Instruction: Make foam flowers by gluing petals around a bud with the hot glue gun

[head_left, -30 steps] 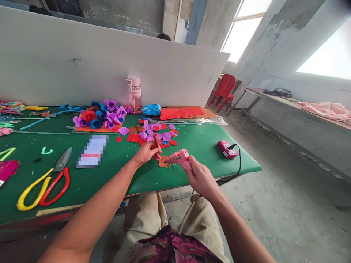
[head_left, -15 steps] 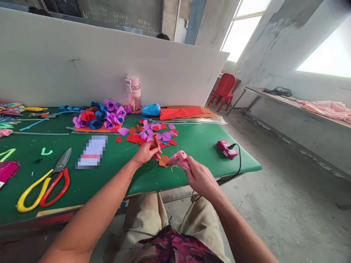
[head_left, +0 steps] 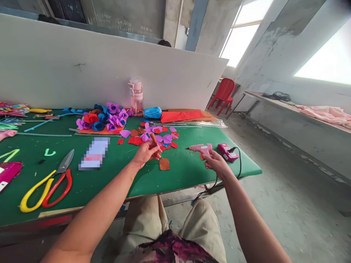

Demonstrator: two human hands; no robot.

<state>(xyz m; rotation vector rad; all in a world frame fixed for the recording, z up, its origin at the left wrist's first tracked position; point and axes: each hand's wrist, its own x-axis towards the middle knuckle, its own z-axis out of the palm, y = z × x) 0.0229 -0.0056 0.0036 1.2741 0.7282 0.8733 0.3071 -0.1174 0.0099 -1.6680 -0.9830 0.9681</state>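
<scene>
Between the fingers of my left hand (head_left: 146, 154) is a rolled brown paper piece (head_left: 153, 138) on a thin stem, pointing up. Just below those fingers a single brown paper petal (head_left: 164, 164) lies flat on the green table (head_left: 189, 170). My right hand (head_left: 216, 163) is closed on the handle of a pink hot glue gun (head_left: 201, 148), its dark nozzle pointing left above the table. Behind my left hand lies a loose heap of purple, red, brown and blue paper petals (head_left: 167, 138).
Finished paper flowers (head_left: 112, 118) are bunched at the back left, near a pink bottle (head_left: 136, 95). Large scissors (head_left: 64, 164) lie at the left. A magenta power socket box (head_left: 228, 152) with a black cord sits by the right edge. A white board (head_left: 104, 65) stands behind.
My right hand has moved the glue gun right, away from the brown petal, toward the socket box. My left hand stays in place with the rolled brown piece.
</scene>
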